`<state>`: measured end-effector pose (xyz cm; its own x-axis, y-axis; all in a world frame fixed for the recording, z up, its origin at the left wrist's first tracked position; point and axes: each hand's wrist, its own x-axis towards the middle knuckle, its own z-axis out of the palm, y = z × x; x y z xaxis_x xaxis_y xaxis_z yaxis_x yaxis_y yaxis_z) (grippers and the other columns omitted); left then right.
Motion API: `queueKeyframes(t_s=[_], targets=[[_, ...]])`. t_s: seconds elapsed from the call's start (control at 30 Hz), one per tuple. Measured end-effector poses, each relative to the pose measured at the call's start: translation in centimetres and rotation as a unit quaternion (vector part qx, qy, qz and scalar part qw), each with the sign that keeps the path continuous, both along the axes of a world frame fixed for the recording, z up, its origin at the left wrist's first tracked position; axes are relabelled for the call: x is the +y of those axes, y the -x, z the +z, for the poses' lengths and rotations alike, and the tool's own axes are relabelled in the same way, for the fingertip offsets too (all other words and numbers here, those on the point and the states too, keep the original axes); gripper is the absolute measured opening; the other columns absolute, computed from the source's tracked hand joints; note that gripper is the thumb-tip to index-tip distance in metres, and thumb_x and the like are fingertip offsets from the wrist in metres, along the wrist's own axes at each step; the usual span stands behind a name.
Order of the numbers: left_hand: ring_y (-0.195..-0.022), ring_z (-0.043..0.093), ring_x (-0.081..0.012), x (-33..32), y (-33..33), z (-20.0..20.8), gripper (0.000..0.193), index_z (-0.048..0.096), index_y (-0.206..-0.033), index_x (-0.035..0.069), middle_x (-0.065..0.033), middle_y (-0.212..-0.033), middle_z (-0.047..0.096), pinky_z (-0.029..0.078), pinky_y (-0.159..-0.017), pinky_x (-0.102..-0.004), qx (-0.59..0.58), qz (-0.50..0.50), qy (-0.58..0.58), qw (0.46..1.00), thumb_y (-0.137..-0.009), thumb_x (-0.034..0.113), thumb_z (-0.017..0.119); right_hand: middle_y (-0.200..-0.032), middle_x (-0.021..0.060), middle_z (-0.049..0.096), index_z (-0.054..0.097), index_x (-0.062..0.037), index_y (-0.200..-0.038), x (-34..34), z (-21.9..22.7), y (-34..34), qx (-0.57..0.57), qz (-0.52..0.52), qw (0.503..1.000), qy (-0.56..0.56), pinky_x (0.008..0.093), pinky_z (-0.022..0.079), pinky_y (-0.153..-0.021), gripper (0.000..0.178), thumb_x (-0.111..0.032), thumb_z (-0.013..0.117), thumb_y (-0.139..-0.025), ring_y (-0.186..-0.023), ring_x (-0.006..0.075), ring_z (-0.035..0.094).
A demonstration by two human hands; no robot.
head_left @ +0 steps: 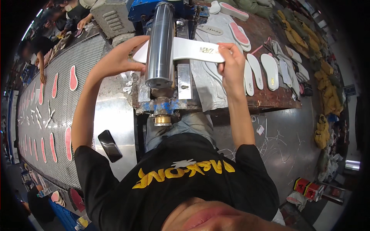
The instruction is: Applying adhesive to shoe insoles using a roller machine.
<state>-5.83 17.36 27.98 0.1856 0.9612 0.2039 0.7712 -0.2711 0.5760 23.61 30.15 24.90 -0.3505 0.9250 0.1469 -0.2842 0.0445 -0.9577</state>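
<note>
A long white insole (189,50) with gold lettering at its right end lies across a shiny metal cylinder of a blue machine, passing behind the cylinder (160,46). My left hand (117,59) curves around the insole's left tip, thumb below and fingers above. Part of those fingers is hidden by the cylinder. At the other end, my right hand (233,65) pinches the insole between thumb and fingers. Finished-looking white insoles (269,71) with gold marks lie on the worn table to the right. White-and-pink insoles (239,34) rest farther back there.
On the left, a mesh conveyor (61,104) carries spaced pink insoles, and other people work along its far side. A black phone (110,146) lies on the metal surface near my left forearm. Yellow and green sacks (327,88) line the right. Thread scraps litter the floor.
</note>
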Motion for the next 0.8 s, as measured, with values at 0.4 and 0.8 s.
queueKeyframes(t_s=[0.4, 0.8], targets=[[-0.126, 0.038, -0.0291, -5.0, 7.4, -1.7, 0.097, 0.040, -0.140, 0.013, -0.0072, -0.142, 0.042, 0.031, -0.109, -0.0400, 0.171, 0.095, 0.028, 0.980, -0.054, 0.029, 0.084, -0.052, -0.0045, 0.044, 0.062, 0.0023, -0.098, -2.5, -0.2, 2.6, -0.084, 0.251, 0.964, -0.034, 0.0185, 0.022, -0.038, 0.021, -0.015, 0.051, -0.093, -0.039, 0.0020, 0.033], [-0.119, 0.051, -0.0289, -13.9, 6.0, -17.3, 0.046, 0.041, -0.127, 0.003, -0.0138, -0.126, 0.053, 0.041, -0.102, -0.0459, -0.747, 0.206, -0.035, 0.631, -0.086, 0.005, 0.062, -0.052, -0.0022, 0.039, 0.058, 0.0029, -0.098, -0.2, -6.4, -4.6, -0.059, 0.116, 0.986, 0.103, 0.0200, 0.024, -0.040, 0.018, -0.013, 0.050, -0.094, -0.042, 0.0050, 0.030]])
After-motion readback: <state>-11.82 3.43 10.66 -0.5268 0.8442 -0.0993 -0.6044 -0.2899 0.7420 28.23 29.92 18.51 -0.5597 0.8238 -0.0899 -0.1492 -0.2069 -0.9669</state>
